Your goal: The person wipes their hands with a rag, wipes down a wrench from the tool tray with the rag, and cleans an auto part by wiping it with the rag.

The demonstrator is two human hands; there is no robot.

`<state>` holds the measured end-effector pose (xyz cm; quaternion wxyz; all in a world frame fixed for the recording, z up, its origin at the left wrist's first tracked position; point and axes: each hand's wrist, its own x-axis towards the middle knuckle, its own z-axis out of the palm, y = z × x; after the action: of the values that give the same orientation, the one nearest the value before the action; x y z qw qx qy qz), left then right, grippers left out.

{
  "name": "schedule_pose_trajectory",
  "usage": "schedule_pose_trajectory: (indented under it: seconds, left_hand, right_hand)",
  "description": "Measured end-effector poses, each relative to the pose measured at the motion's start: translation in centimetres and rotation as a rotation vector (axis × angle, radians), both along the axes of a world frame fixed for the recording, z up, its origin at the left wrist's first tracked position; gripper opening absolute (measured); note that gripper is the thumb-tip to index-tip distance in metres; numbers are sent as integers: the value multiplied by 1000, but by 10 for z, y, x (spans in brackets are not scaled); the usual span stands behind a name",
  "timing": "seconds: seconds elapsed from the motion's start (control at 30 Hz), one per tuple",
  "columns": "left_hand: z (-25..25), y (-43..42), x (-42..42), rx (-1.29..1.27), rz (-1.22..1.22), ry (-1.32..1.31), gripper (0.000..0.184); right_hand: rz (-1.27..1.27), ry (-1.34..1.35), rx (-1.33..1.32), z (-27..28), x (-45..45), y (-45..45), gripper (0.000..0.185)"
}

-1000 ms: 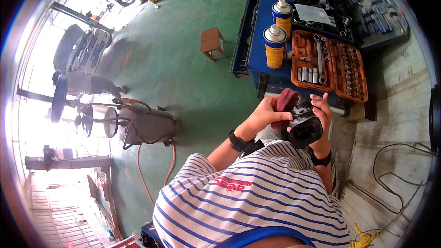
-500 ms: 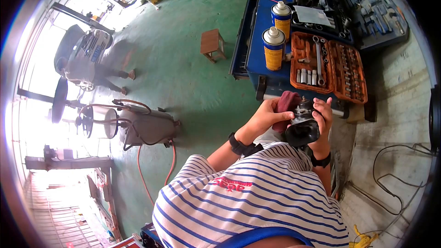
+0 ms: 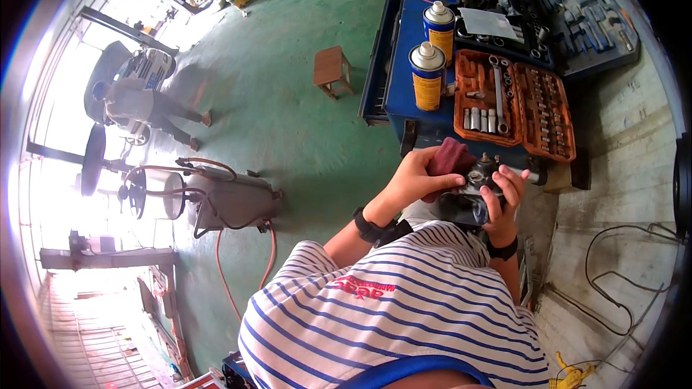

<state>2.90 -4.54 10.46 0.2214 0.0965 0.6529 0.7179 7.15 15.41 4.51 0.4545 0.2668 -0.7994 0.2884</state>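
Both hands are around a dark, shiny mechanical part in front of the striped shirt. My left hand holds a dark red cloth against the part's left side, its thumb on the part. On the other side, my right hand grips the part with bent fingers. A small brass-coloured tip stands up at the part's top. The part's underside is hidden by the hands and shirt.
Beyond the hands is a blue tool cart with two spray cans and an orange socket set. A wooden stool, a grey tank and another person are leftward.
The dark part has been turned in my hands, so its wide opening no longer faces the camera. My right fingers have shifted over it. The other person has moved into clearer view.
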Motion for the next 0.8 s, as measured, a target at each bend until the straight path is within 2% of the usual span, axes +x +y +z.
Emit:
schedule_pose_trajectory:
  seconds: [0.07, 0.13, 0.3, 0.43, 0.5, 0.53, 0.6, 0.67, 0.8]
  left_hand:
    - [5, -1, -1, -38, -31, -13, 45]
    - [1, 0, -2, -74, -63, -21, 47]
    - [-22, 2, -5, 166, -85, -47, 56]
    - [-18, 1, -5, 170, -70, -69, 54]
    - [-10, 0, -5, 58, -15, -67, 42]
    - [-6, -1, -5, 58, -16, -72, 42]
    - [1, -1, -4, -327, 95, 64, 33]
    - [1, -1, -1, -282, 203, 93, 31]
    - [6, -11, 0, -56, 128, -135, 29]
  right_hand:
    - [-8, -23, -48, 6, 2, -3, 36]
    - [-2, 14, 26, 4, -1, -1, 35]
    - [26, -30, 10, 8, 1, -10, 36]
    - [73, -109, -3, 11, -1, -10, 37]
    - [99, -135, -113, 13, -7, -14, 43]
    - [98, -140, -113, 12, -10, -15, 43]
    - [79, -159, -120, 8, -15, -16, 49]
    - [50, -143, -109, 10, -18, -15, 54]
    - [17, -131, -61, 13, -24, -12, 58]
